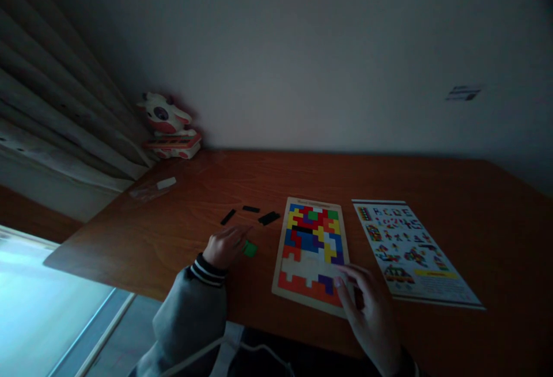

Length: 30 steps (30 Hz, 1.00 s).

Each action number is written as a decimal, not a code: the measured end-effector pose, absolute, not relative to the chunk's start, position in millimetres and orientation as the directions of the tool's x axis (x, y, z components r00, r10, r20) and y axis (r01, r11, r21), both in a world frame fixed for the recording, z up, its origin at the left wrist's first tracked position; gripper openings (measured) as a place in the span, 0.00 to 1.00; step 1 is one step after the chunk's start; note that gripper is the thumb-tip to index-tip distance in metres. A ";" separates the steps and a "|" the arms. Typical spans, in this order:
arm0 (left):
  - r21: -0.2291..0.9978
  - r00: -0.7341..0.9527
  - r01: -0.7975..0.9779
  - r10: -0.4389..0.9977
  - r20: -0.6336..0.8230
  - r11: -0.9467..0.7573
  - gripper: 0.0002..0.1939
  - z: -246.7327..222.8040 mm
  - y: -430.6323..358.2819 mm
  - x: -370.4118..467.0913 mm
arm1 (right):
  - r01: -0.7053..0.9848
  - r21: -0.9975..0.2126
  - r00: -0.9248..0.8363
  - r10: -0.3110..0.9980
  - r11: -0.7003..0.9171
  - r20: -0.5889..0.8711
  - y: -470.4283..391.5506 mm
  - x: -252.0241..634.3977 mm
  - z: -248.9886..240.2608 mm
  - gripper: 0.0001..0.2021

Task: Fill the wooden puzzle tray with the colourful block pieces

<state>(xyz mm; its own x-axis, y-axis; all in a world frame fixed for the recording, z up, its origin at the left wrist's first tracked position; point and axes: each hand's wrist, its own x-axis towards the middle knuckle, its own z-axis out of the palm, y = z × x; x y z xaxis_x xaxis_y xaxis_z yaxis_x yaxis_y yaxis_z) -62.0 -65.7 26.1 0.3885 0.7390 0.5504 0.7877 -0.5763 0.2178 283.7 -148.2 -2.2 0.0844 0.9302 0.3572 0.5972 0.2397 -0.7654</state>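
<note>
From where I stand, the person's left hand (222, 247) reaches low over the brown table (259, 175), its fingers bent and pointing towards the board. A green piece (250, 249) lies right at those fingertips; I cannot tell whether they touch it or pinch anything, as the hand hides part of the spot. Just beyond the same fingers, 2 single black strips (228, 216) lie apart, and a small black cluster (269, 218) sits farther along to their right.

The right hand (367, 302) hangs over the near right edge of the wooden puzzle board (276, 279), thumb and index finger parted with a gap between them. The board lies flat between the 2 hands, reaching away past the right fingertips. Just left of those fingertips is a purple piece (326, 283) set in the board; pale wood shows farther left and beyond, and a tight patchwork of coloured pieces (309, 242) fills the far part.

To the right of the right fingers lies a printed sheet (415, 250) with rows of colourful figures. Well beyond the left fingers, a cow-shaped toy keyboard (173, 129) stands by the curtain (56, 89), with a small white piece (166, 183) nearer.
</note>
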 end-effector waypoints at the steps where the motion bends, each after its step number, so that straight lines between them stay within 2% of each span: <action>1: 0.329 0.336 0.752 0.761 0.555 -0.572 0.12 30.8 -70.5 -47.7 | 0.597 -0.766 0.088 0.929 0.239 0.359 -148.0 283.5 -1.8 0.13; 3: 0.510 0.304 0.645 0.803 0.513 -0.570 0.10 39.2 -81.6 -14.9 | 0.599 -0.762 0.090 0.926 0.244 0.368 -147.8 283.1 -1.1 0.13; 6: 0.606 0.405 0.514 0.795 0.452 -0.607 0.10 43.0 -94.6 31.1 | 0.609 -0.753 0.090 0.921 0.250 0.379 -147.7 283.3 -0.9 0.13; 13: 0.442 0.495 0.583 0.729 0.472 -0.682 0.12 21.4 -93.9 67.5 | 0.641 -0.723 0.050 0.926 0.258 0.375 -148.6 284.9 -5.5 0.13; 23: 0.319 0.514 0.654 0.712 0.479 -0.686 0.07 15.1 -94.6 70.5 | 0.663 -0.696 -0.025 0.937 0.275 0.347 -147.1 280.5 -4.0 0.08; 30: 0.320 0.501 0.678 0.735 0.457 -0.661 0.07 18.6 -99.2 73.9 | 0.689 -0.665 -0.048 0.934 0.289 0.355 -146.8 279.7 -1.1 0.07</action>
<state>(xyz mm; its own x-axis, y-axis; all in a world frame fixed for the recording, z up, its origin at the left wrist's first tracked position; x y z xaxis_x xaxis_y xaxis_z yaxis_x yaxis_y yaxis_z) 73.9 -99.2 18.6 0.5010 0.7351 0.4568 0.6784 -0.6613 0.3201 279.7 -146.8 -1.1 -0.0484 0.9335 0.3552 0.6891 0.2886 -0.6647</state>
